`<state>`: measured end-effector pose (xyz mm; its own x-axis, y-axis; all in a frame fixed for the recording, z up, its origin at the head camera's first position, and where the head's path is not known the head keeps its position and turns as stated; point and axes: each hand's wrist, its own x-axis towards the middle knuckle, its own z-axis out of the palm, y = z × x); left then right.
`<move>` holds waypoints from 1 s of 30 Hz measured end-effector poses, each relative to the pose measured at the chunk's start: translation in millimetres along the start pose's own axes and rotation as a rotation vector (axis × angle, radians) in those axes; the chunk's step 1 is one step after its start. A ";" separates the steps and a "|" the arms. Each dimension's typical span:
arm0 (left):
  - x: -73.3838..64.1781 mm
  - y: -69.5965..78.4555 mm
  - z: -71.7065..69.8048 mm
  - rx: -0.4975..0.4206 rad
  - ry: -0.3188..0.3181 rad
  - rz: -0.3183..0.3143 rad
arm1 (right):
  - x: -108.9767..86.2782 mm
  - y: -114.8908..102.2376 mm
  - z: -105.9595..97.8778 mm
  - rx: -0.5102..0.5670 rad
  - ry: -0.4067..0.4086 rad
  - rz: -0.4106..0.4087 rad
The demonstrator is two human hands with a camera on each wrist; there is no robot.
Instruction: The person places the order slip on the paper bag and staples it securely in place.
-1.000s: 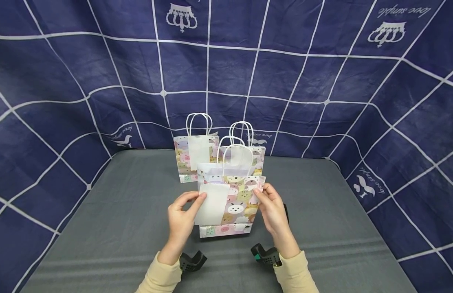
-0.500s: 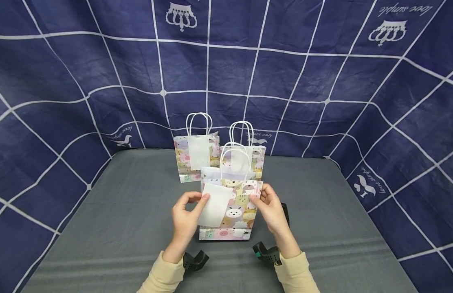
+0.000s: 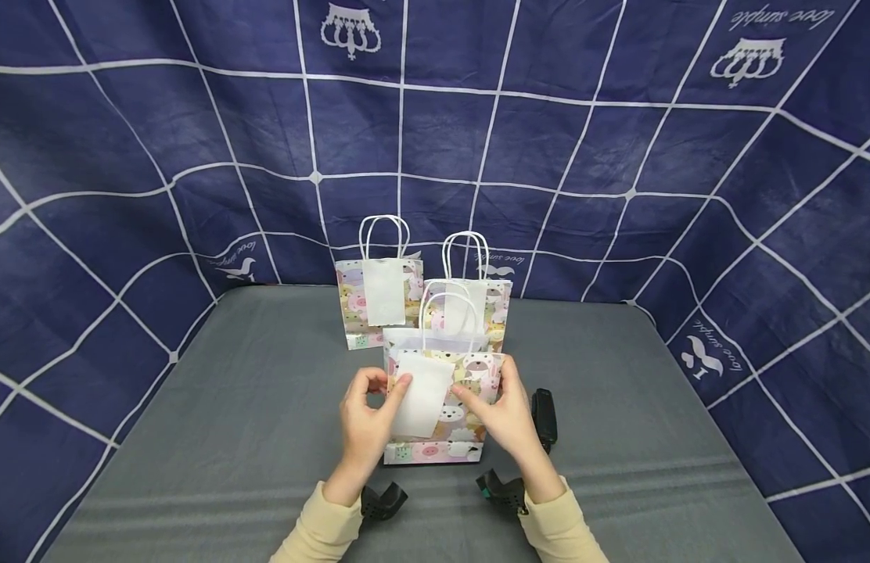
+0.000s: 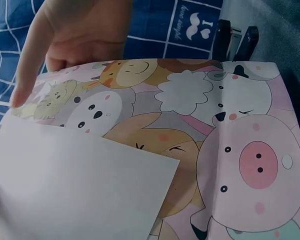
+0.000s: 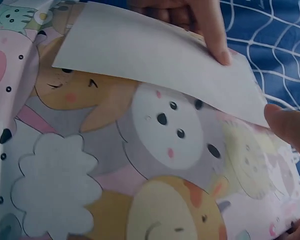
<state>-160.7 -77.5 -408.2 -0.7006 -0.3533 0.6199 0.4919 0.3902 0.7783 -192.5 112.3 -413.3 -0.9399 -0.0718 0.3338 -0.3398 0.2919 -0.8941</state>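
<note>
Two paper bags [image 3: 351, 301] stand on the grey bench [image 3: 252, 407], one partly hidden by the printed front bag [image 3: 458, 418]. The left hand [image 3: 368, 418] pinches its edge and a white card [image 3: 421, 399]; the right hand [image 3: 508, 412] grips its other edge.

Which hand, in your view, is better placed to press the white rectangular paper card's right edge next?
Probably the right hand: its thumb meets the card near its upper right corner; the left hand holds the other side against the animal-print paper bag.
</note>
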 end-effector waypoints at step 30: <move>5.3 -12.4 -1.4 -0.309 -0.148 -0.230 | -5.0 -3.4 6.8 -0.177 0.190 -0.125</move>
<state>-169.9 -85.4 -414.4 -0.8662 -0.2663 0.4227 0.4301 0.0332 0.9022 -186.9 105.1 -413.9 -0.8623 0.0571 0.5032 -0.4260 0.4554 -0.7817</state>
